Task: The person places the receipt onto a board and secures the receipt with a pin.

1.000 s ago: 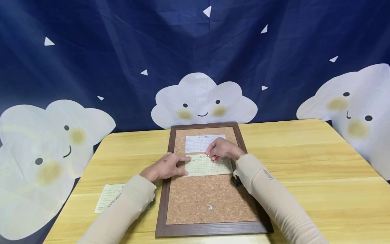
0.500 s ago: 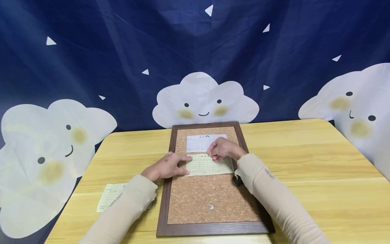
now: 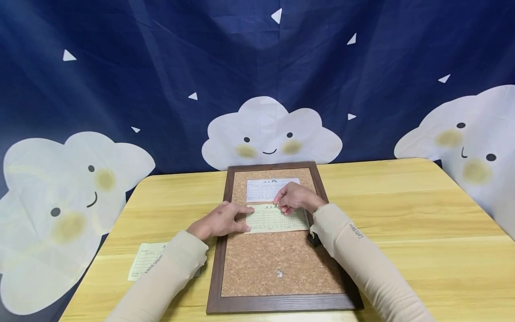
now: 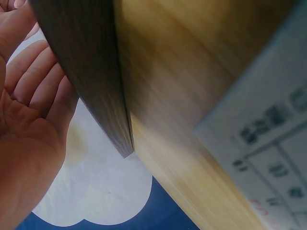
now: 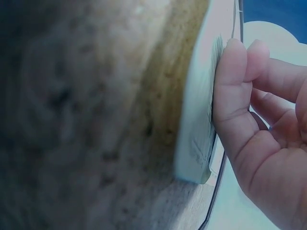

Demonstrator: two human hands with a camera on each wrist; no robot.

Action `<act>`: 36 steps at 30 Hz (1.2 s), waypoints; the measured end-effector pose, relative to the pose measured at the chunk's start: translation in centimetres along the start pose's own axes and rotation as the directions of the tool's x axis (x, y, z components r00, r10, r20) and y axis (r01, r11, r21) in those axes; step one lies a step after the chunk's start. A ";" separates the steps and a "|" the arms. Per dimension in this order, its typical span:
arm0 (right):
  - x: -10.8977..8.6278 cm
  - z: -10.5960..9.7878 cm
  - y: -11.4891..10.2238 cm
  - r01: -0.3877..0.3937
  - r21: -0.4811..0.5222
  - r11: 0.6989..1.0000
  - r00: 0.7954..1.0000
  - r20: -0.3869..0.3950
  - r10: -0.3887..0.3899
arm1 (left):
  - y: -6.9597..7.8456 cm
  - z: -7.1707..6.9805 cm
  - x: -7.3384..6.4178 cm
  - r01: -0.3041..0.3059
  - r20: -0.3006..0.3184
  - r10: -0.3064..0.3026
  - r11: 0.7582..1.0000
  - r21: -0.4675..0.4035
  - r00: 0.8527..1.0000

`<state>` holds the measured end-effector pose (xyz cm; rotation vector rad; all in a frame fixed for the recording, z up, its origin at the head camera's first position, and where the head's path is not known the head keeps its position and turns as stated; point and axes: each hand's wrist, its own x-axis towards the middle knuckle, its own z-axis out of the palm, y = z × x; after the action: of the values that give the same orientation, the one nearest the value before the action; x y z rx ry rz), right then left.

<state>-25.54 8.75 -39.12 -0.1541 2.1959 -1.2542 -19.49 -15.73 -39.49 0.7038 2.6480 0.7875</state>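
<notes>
A yellow printed slip (image 3: 267, 221) lies across the framed corkboard (image 3: 257, 259), just below a white printed slip (image 3: 257, 192) that has a small pin (image 3: 274, 180) at its top edge. My left hand (image 3: 221, 219) rests at the yellow slip's left side, thumb and index finger spread on its corners; in the left wrist view its other fingers extend beside the dark frame (image 4: 91, 72). At the yellow slip's top middle, my right hand (image 3: 295, 197) pinches a tiny shiny push pin, mostly hidden by the fingertips. In the right wrist view, that hand's fingers (image 5: 232, 81) press against the slip (image 5: 199, 124).
Several clear pins (image 3: 279, 273) sit in a small cluster low on the cork. Another yellow slip (image 3: 145, 259) lies on the wooden table (image 3: 402, 201) at the left, partly under my left forearm. A blue cloud-print cloth (image 3: 257, 53) hangs behind the table.
Both hands keep their places on the yellow slip. Only a slight shift of the whole head view shows.
</notes>
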 end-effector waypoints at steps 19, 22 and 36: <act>-0.3 0.0 -0.2 0.026 -0.018 0.999 1.000 -0.002 -0.026 | -0.1 -0.1 0.1 -0.017 -0.002 0.017 1.000 0.011 1.000; -0.3 0.1 -0.2 0.023 -0.017 1.000 1.000 -0.004 -0.023 | -0.1 -0.1 0.0 -0.016 -0.001 0.016 1.000 0.007 1.000; -0.1 0.1 -0.1 0.020 -0.040 0.999 1.000 -0.015 -0.020 | 0.0 -0.1 0.0 -0.008 0.007 0.008 1.000 0.009 1.000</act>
<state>-25.43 8.67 -39.01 -0.1831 2.2389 -1.2265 -19.54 -15.71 -39.42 0.7185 2.6455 0.7749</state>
